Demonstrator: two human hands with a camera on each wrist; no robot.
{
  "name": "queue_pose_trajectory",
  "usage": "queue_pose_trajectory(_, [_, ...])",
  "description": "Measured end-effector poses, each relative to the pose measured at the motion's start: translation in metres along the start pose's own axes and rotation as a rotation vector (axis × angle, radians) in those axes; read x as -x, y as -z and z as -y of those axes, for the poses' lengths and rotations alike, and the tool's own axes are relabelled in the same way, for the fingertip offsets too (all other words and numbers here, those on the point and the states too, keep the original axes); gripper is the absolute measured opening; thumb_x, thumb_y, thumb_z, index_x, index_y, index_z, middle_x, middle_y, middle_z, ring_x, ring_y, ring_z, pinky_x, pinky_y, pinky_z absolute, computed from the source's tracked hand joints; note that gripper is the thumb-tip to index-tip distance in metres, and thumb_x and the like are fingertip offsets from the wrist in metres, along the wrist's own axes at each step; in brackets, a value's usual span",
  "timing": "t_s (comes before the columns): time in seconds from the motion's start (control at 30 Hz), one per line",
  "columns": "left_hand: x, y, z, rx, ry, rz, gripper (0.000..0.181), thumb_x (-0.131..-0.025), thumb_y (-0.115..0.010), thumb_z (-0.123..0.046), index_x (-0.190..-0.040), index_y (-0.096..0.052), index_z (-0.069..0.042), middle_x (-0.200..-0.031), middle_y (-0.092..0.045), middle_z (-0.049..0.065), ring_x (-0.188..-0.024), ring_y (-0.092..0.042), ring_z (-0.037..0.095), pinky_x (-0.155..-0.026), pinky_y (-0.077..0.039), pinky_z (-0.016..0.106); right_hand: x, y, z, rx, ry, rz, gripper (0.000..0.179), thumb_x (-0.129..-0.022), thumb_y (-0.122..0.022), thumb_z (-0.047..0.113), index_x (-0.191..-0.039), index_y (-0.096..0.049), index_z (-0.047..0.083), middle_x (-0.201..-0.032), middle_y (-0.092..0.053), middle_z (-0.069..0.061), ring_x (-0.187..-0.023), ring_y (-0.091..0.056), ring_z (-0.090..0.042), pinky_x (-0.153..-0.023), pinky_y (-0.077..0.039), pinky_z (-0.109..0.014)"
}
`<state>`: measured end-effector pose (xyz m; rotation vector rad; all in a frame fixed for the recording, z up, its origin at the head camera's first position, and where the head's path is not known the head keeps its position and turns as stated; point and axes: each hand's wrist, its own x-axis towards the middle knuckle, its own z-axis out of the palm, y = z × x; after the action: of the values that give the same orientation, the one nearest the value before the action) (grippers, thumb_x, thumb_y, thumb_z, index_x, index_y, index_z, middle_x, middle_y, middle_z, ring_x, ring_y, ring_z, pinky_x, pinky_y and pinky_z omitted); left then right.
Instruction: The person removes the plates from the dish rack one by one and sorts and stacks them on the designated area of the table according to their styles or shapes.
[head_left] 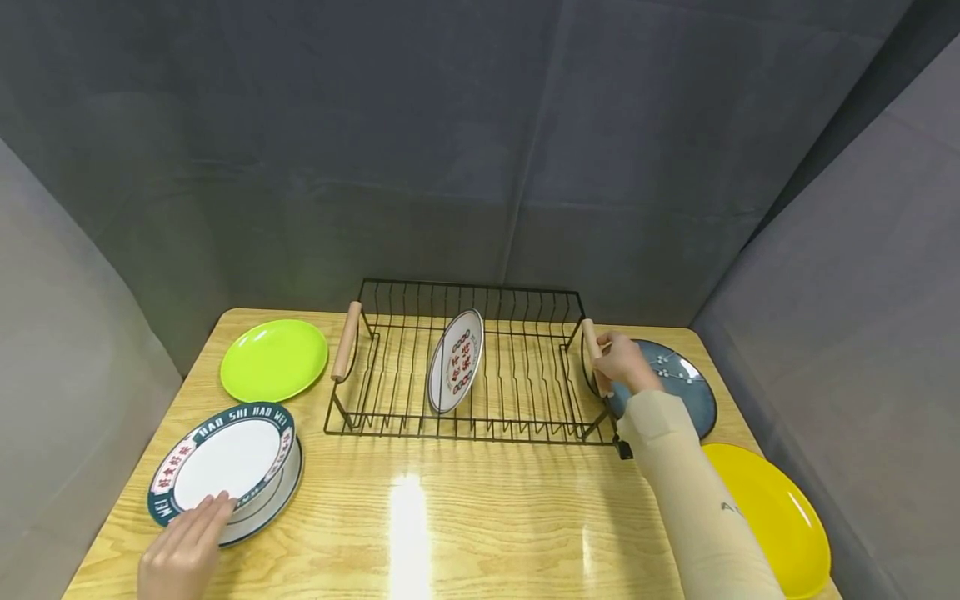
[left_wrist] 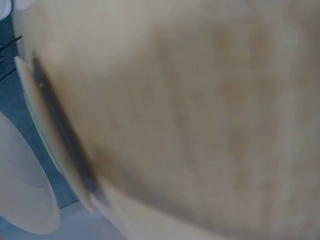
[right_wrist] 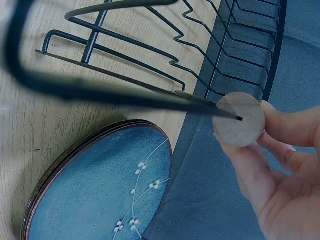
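Note:
My left hand [head_left: 187, 546] holds the near rim of a white plate [head_left: 228, 462] with a dark green lettered border; the thumb is hidden. A second white plate [head_left: 281, 498] with a dark rim lies partly beneath it on the table. On the right, my right hand [head_left: 624, 362] grips the wooden handle [right_wrist: 239, 120] of a black wire dish rack [head_left: 525, 429], fingers and thumb round the handle's end in the right wrist view. One white plate [head_left: 459, 362] with red characters stands tilted on edge in the rack. The left wrist view is mostly a blurred pale surface.
A lime green plate [head_left: 273, 361] lies at the back left of the wooden table [head_left: 510, 517]. Right of the rack are blue plates [head_left: 682, 383] with a blossom pattern, stacked in the right wrist view, and a yellow plate [head_left: 780, 517]. Grey cloth [head_left: 465, 150] surrounds the table.

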<state>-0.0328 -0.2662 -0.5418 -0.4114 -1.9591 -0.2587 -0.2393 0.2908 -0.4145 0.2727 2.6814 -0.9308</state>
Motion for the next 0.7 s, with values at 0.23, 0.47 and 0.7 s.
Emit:
queue_pose_trajectory(0.23, [0.021, 0.004, -0.003, -0.009, 0.041, 0.115, 0.038, -0.093, -0.033, -0.011, -0.088, -0.071, -0.004, -0.085, -0.069, 0.015, -0.07, -0.065, 0.032, -0.104, -0.025, 0.02, -0.001, 0.001, 0.0, -0.003, 0.002, 0.01, 0.047, -0.09, -0.049, 0.008, -0.133, -0.033, -0.003, -0.12, -0.046, -0.028, -0.096, -0.053, -0.037, -0.078, -0.047, -0.048])
queue_pose_trajectory(0.47, [0.026, 0.003, -0.004, 0.011, 0.053, 0.15, 0.043, -0.091, -0.029, -0.013, -0.088, -0.071, -0.005, -0.083, -0.069, 0.015, -0.067, -0.064, 0.035, -0.104, -0.023, 0.017, 0.001, 0.0, 0.0, 0.009, 0.002, -0.002, 0.046, -0.09, -0.049, 0.008, -0.132, -0.034, -0.002, -0.119, -0.047, -0.026, -0.098, -0.052, -0.037, -0.077, -0.046, -0.045])
queue_pose_trajectory(0.7, [0.022, 0.008, -0.005, 0.013, 0.071, 0.247, 0.049, -0.091, -0.022, -0.014, -0.087, -0.07, -0.003, -0.084, -0.069, 0.016, -0.069, -0.063, 0.035, -0.105, -0.015, 0.013, 0.001, 0.0, 0.001, 0.012, 0.009, -0.009, 0.046, -0.09, -0.049, 0.008, -0.132, -0.034, -0.002, -0.118, -0.047, -0.027, -0.098, -0.052, -0.038, -0.077, -0.046, -0.045])
